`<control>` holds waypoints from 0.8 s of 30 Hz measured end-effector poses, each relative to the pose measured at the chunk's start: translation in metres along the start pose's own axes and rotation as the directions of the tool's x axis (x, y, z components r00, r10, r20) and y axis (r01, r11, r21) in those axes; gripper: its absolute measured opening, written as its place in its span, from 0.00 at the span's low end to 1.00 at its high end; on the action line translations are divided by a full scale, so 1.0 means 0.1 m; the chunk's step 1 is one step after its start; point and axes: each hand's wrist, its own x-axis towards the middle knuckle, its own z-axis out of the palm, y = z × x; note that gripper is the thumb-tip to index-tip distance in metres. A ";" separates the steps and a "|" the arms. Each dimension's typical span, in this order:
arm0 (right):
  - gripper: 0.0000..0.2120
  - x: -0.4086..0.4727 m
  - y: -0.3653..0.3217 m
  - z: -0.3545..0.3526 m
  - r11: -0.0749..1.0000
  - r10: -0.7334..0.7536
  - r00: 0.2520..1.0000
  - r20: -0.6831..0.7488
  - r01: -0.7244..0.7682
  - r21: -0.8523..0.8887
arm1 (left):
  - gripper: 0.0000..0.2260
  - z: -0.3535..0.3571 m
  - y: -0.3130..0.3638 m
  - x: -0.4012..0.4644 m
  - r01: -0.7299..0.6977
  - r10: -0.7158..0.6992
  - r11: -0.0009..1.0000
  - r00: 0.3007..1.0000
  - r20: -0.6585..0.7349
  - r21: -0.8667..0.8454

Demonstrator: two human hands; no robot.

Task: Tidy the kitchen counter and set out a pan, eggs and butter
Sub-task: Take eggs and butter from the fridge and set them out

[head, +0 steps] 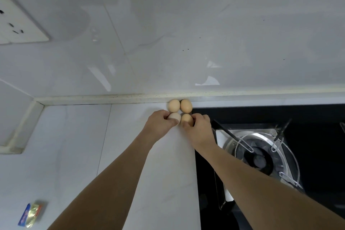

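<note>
Several eggs sit in a tight cluster at the back of the white counter [130, 155], against the wall ledge. The back pair, a pale egg [174, 105] and a browner egg [186, 105], lie free. My left hand [160, 122] grips the front left egg [175, 116], fingers curled round it. Beside it, my right hand [198, 127] grips the front right egg [187, 118]. A foil-wrapped butter block [30, 214] lies at the counter's near left. No pan is in view.
A black gas hob [317, 136] with a steel burner ring and pan supports [261, 157] fills the right side, its edge just right of the eggs. A wall socket [16, 22] sits upper left. A raised counter rim [26, 127] borders the left.
</note>
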 end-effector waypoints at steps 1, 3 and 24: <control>0.13 0.00 0.00 0.00 1.000 0.000 1.000 0.002 0.000 0.003 | 0.10 0.00 -0.01 0.00 0.005 -0.005 1.000 1.000 -0.002 -0.006; 0.13 0.01 0.01 0.00 1.000 0.001 1.000 0.007 -0.001 0.014 | 0.10 0.02 -0.02 0.00 0.015 -0.015 1.000 1.000 -0.005 -0.020; 0.21 -0.64 -0.08 -0.11 0.937 -0.248 0.968 0.031 0.248 -0.247 | 0.23 -0.20 -0.35 -0.76 0.040 -0.043 0.999 0.982 -0.183 -0.019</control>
